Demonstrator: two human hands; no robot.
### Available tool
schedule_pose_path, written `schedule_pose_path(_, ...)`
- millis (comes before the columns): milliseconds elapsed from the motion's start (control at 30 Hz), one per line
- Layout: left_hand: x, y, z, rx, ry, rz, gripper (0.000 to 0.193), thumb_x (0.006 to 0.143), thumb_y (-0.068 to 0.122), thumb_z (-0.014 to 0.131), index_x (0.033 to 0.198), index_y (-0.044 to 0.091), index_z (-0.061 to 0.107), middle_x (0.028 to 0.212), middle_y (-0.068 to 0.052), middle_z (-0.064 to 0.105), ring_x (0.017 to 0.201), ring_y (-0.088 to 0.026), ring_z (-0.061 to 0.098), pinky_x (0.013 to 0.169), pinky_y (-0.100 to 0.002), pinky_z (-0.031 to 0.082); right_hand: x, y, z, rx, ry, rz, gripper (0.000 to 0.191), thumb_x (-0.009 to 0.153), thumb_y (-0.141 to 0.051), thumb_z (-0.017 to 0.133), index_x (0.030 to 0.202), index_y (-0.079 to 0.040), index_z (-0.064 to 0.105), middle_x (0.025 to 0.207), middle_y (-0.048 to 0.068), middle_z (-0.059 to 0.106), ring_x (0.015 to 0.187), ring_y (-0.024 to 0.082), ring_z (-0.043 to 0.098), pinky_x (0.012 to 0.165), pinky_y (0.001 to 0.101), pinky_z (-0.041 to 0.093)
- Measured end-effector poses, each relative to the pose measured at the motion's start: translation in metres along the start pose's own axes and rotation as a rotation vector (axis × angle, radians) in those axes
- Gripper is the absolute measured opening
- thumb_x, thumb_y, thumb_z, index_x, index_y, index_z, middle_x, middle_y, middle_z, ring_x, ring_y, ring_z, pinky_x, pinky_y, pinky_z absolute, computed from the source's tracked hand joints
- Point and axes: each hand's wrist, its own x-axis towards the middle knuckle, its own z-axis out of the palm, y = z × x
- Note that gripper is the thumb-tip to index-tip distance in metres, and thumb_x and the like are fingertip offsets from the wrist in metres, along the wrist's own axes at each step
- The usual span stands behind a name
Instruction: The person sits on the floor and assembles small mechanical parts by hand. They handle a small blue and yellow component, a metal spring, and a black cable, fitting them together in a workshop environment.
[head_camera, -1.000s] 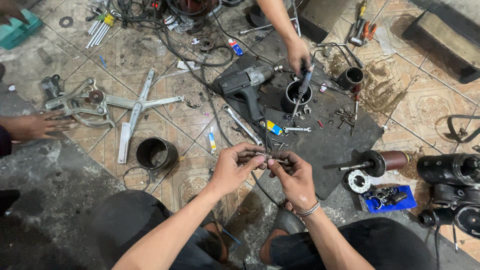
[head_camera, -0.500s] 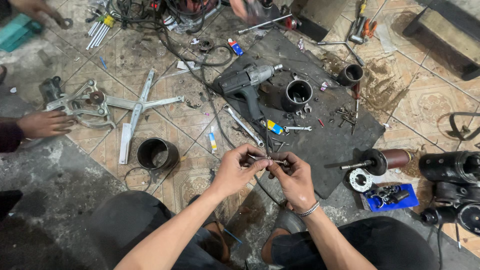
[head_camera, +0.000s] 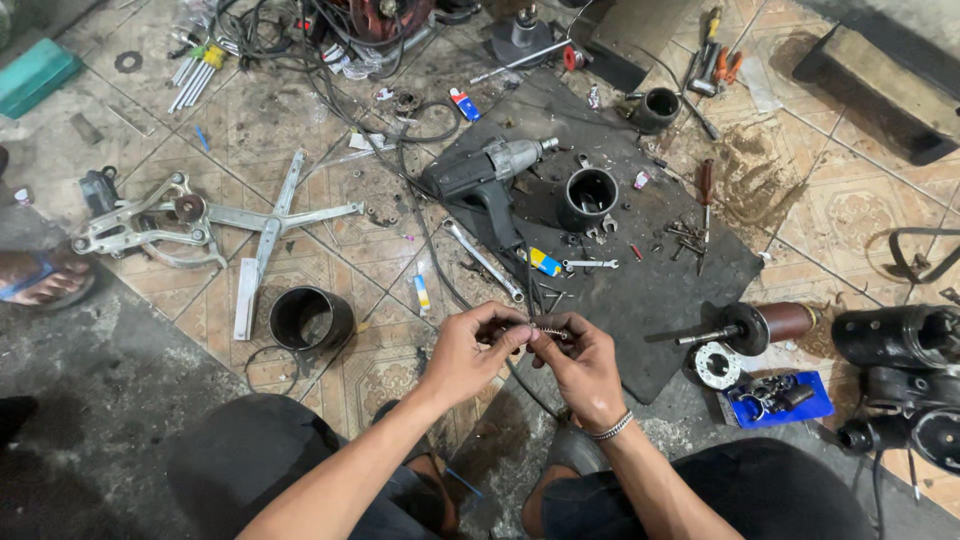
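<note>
Gone from twelve o'clock is the co-worker's hand. Left hand (head_camera: 468, 352) and right hand (head_camera: 578, 362) pinch a small coiled spring (head_camera: 543, 328), partly hidden by fingertips, at six o'clock below the black mat (head_camera: 640, 300).

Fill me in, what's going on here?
A person sits on a tiled workshop floor, both hands together over the lap. The left hand and right hand pinch a small metal spring-like part between their fingertips; what exactly it is cannot be made out. Just ahead on a dark rubber mat lie an electric impact wrench, a black cylindrical housing and loose screws. A motor armature lies to the right, a metal bracket frame to the left.
</note>
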Motion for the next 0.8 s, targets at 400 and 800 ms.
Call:
schedule_pose_path(400,-0.002,0.004,-0.001,0.073,0.039,0.043,0.021,0.091,0.020,0.079,0.102,0.002,0.075,0.086,-0.004,0.078,0.078,-0.007,0.070,0.069,-0.025,0.056,0.001,0.009,-0.001,0.004,-0.012,-0.005,0.021,0.093,-0.011,0.073,0.107,0.003,0.069,0.084,0.005,0.070,0.074,0.010,0.065,0.065,0.0259,0.052)
schedule_pose_path(800,-0.002,-0.003,0.000,0.090,0.033,0.017,0.022,0.090,0.022,0.079,0.102,0.003,0.076,0.085,-0.003,0.077,0.074,-0.007,0.068,0.067,-0.024,0.055,0.001,0.012,-0.001,-0.016,-0.023,0.025,0.023,0.093,-0.012,0.070,0.107,0.005,0.070,0.086,0.007,0.072,0.077,0.012,0.068,0.067,0.0268,0.056)
